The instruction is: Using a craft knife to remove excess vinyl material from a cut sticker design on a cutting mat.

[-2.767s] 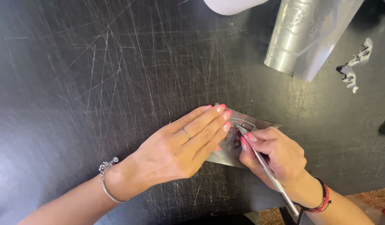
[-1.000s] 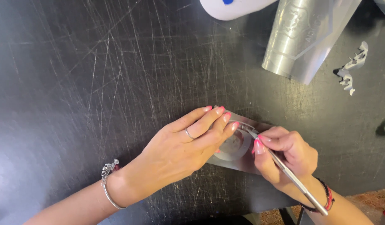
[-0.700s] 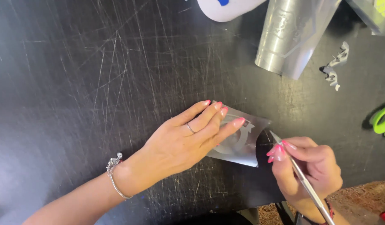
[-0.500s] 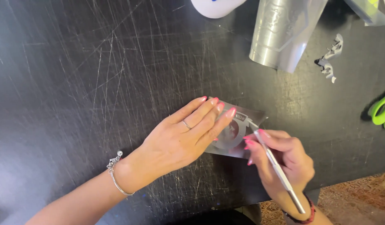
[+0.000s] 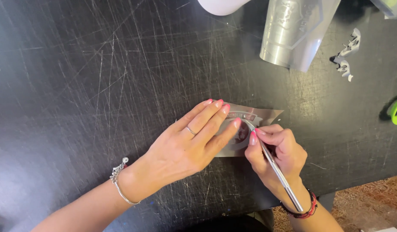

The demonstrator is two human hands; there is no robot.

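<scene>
A small silver vinyl sheet [image 5: 267, 115] with a cut oval design lies flat on the scratched black table [image 5: 99, 77]. My left hand [image 5: 190, 139] presses down on its left part, fingers straight and together. My right hand [image 5: 278, 154] grips a thin metal weeding tool [image 5: 275, 167] like a pen. The tool's tip touches the sheet close to my left fingertips.
A roll of silver vinyl [image 5: 295, 32] lies at the top right. Curled silver scraps [image 5: 346, 56] sit beside it. A white object [image 5: 222, 5] is at the top edge. A green handle [image 5: 396, 111] pokes in at the right. The table's front edge runs below my right wrist.
My right hand pulled the tool away to the right, then brought it back onto the sheet. My left hand stayed pressed on the sheet throughout.
</scene>
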